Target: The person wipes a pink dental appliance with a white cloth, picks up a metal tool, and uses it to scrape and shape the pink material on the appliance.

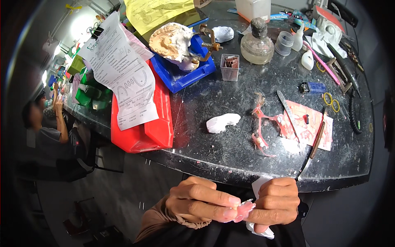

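Note:
Below the bench's front edge, my left hand (201, 201) is closed, its thumb and fingers pinching a small pink wax denture piece (243, 211) with whitish bits along its upper edge. My right hand (277, 201) is closed around a crumpled white tissue (261, 230), and its fingertip presses against the pink piece. How far the tissue goes inside the fist is hidden. On the bench, above my hands, lies a white plaster piece (223, 123). Pink wax scraps (260, 127) lie to its right, beside a pink wax sheet (306, 123) bearing a metal blade (288, 113) and a wooden-handled wax knife (317, 142).
A red tray (142, 138) carries a printed form (127, 78). Behind it, a blue tray (193, 78) holds a plaster dental model (173, 43). A glass spirit burner (257, 45), blue lighter (313, 87) and scissors (331, 102) stand or lie farther right. Another person (49, 127) sits at far left.

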Demonstrator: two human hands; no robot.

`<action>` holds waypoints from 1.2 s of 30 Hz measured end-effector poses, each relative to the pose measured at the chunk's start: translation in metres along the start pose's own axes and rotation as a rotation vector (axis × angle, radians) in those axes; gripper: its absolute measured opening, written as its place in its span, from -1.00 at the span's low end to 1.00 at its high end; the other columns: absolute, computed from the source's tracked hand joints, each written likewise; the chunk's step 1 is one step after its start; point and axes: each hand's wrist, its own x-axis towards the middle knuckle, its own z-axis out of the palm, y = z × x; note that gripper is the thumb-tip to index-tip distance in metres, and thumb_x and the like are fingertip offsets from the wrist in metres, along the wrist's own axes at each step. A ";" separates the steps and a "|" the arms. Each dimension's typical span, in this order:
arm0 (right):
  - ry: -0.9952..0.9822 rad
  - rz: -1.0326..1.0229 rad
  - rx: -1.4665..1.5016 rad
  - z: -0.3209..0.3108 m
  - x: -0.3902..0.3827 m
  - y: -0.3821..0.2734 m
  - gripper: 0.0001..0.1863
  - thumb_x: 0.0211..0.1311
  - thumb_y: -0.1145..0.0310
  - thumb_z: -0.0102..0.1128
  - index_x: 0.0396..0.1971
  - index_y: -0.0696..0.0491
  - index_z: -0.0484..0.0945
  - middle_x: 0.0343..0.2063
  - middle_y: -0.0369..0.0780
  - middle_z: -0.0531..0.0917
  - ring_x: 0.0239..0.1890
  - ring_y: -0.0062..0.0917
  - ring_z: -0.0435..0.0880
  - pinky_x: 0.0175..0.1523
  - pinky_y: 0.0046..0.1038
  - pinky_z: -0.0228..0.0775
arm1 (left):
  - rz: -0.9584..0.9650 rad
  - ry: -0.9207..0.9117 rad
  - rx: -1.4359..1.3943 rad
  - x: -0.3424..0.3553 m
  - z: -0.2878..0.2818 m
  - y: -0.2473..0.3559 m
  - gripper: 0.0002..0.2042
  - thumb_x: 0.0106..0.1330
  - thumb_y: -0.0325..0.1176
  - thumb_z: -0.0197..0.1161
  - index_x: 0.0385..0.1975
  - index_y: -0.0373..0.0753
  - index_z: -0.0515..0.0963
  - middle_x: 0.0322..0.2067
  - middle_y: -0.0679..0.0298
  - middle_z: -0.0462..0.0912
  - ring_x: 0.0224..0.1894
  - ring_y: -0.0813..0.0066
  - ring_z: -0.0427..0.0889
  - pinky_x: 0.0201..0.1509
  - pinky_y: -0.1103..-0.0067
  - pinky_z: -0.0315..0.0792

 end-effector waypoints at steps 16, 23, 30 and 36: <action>-0.148 0.028 -0.132 -0.005 0.010 -0.010 -0.72 0.05 0.10 0.01 -0.46 -0.01 0.58 -0.82 -0.47 0.34 -0.80 -0.76 0.22 -0.71 -0.74 -0.08 | -0.083 -0.016 0.113 -0.006 0.000 0.002 -0.78 -0.19 -0.54 0.33 -0.49 -0.26 0.49 -0.41 0.13 0.42 -0.65 0.61 0.37 -0.69 0.76 0.30; -0.154 0.013 -0.189 0.001 0.012 -0.011 -0.72 0.04 0.10 0.03 -0.48 -0.03 0.59 -0.86 -0.48 0.29 -0.82 -0.78 0.18 -0.73 -0.74 -0.16 | -0.130 0.019 0.111 -0.002 0.002 0.009 -0.67 -0.16 -0.82 0.07 -0.36 -0.34 0.49 -0.34 0.14 0.42 -0.35 0.43 0.56 -0.30 0.75 0.51; -0.013 0.014 -0.247 0.001 0.008 -0.010 -0.70 0.05 0.10 0.03 -0.53 0.03 0.57 -0.88 -0.46 0.27 -0.86 -0.77 0.15 -0.78 -0.73 -0.20 | -0.106 0.007 0.153 -0.004 0.001 0.008 -0.64 -0.19 -0.83 0.06 -0.38 -0.29 0.52 -0.34 0.19 0.43 -0.40 0.51 0.55 -0.33 0.77 0.51; -0.139 -0.007 -0.151 -0.001 0.013 -0.010 -0.69 0.05 0.10 0.03 -0.51 0.05 0.56 -0.87 -0.47 0.27 -0.85 -0.77 0.16 -0.76 -0.74 -0.18 | -0.202 0.103 0.155 -0.003 0.008 0.011 -0.66 -0.20 -0.77 0.13 -0.36 -0.27 0.52 -0.38 0.21 0.45 -0.42 0.54 0.54 -0.35 0.75 0.50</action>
